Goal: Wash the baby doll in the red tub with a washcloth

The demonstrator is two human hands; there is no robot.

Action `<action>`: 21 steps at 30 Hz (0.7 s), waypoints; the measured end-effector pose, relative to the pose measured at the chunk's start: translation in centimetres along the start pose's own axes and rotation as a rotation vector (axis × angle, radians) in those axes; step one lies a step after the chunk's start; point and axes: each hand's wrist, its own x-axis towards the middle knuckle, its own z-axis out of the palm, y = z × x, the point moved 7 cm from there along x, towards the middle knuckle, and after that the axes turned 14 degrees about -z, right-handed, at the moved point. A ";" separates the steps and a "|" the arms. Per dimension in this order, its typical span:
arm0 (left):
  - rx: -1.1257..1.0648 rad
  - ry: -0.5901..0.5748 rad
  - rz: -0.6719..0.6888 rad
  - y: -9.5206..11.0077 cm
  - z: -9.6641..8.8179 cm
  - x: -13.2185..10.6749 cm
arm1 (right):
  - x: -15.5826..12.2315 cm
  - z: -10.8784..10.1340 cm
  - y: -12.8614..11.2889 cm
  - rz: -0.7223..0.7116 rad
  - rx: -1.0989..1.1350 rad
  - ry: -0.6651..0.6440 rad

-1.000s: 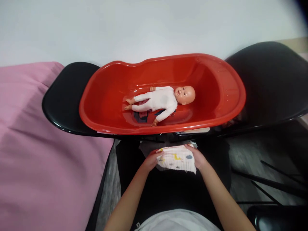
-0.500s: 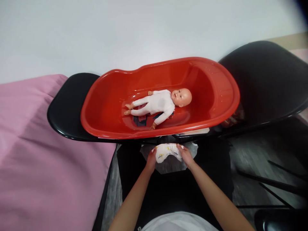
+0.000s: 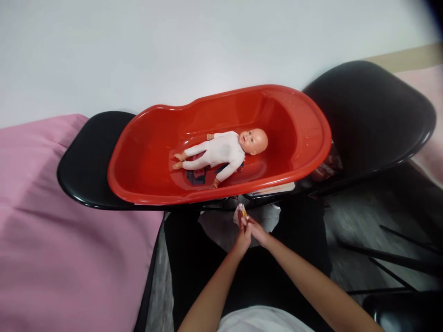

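A small white printed cloth [image 3: 238,213] is bunched up between my two hands, just in front of the tub. My left hand [image 3: 244,237] is closed around it, and my right hand [image 3: 259,231] presses against it from the right, its fingers partly hidden. Beyond them stands a red baby bathtub [image 3: 138,163], in which a bald baby doll [image 3: 224,150] lies on its back. White fabric covers the doll's body and limbs, with a greyish patch on the chest. Its head points right, its bare feet left.
Black seats stand under the tub's ends, one at left [image 3: 86,161] and one at right [image 3: 374,115]. Pink fabric [image 3: 69,267] covers the left side. Thin dark metal legs [image 3: 387,258] cross the floor at lower right. A white wall [image 3: 173,50] rises behind.
Both hands have come together, and the cloth stretched between them is now bunched up. The view has shifted slightly, while the doll lies the same way.
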 end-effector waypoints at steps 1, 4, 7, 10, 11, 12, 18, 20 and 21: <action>-0.019 -0.011 0.001 0.1 -0.2 -0.2 | 0.0 0.3 -0.1 0.006 0.019 -0.039; -0.104 -0.026 -0.030 0.4 -1.7 -0.8 | 0.6 0.7 -0.3 0.011 0.021 -0.090; -0.204 0.024 -0.014 1.3 -4.0 -1.1 | 1.1 0.6 0.2 0.097 0.060 0.009; -0.302 0.170 -0.134 1.0 -6.4 -0.9 | 1.0 0.8 0.3 0.172 0.154 0.073; -0.318 0.218 -0.202 0.8 -7.0 -0.7 | 0.8 0.9 0.1 0.188 0.176 0.076; -0.325 0.247 -0.256 0.6 -7.3 -0.7 | 0.6 0.9 0.0 0.207 0.196 0.078; -0.427 0.159 -0.316 0.6 -5.6 -0.6 | 0.0 0.3 -0.9 0.274 0.261 0.080; -0.517 0.124 -0.331 0.4 -4.9 -0.8 | -0.1 0.1 -0.9 0.289 0.259 0.076; -0.563 0.081 -0.349 0.3 -4.5 -0.9 | -0.2 0.0 -0.9 0.301 0.257 0.071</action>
